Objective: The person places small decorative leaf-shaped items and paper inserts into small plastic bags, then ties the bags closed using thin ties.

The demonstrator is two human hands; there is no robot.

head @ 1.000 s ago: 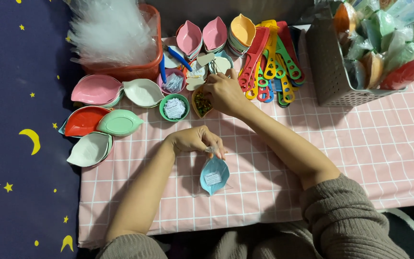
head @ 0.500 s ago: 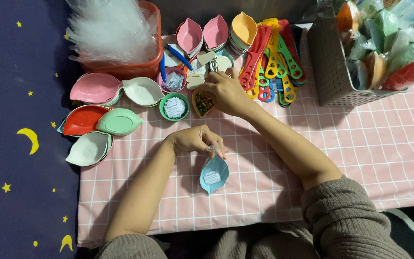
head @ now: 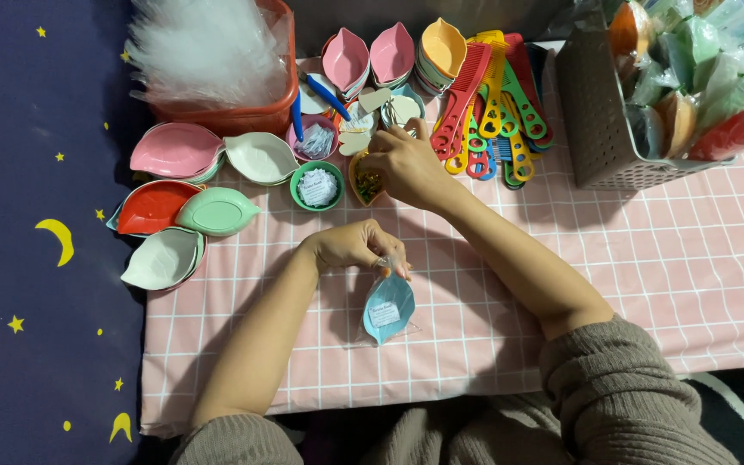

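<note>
Pinching the clear wrap at its top, the left hand (head: 350,245) held a light, slippery blue leaf-shaped plastic dish (head: 387,304) on the pink checked counter (head: 647,258); the right hand (head: 406,164) picked at small trinkets, its grip hidden.

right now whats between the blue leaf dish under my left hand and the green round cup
In the head view, only bare pink checked cloth and your left hand lie between the blue leaf dish and the green round cup.
</note>
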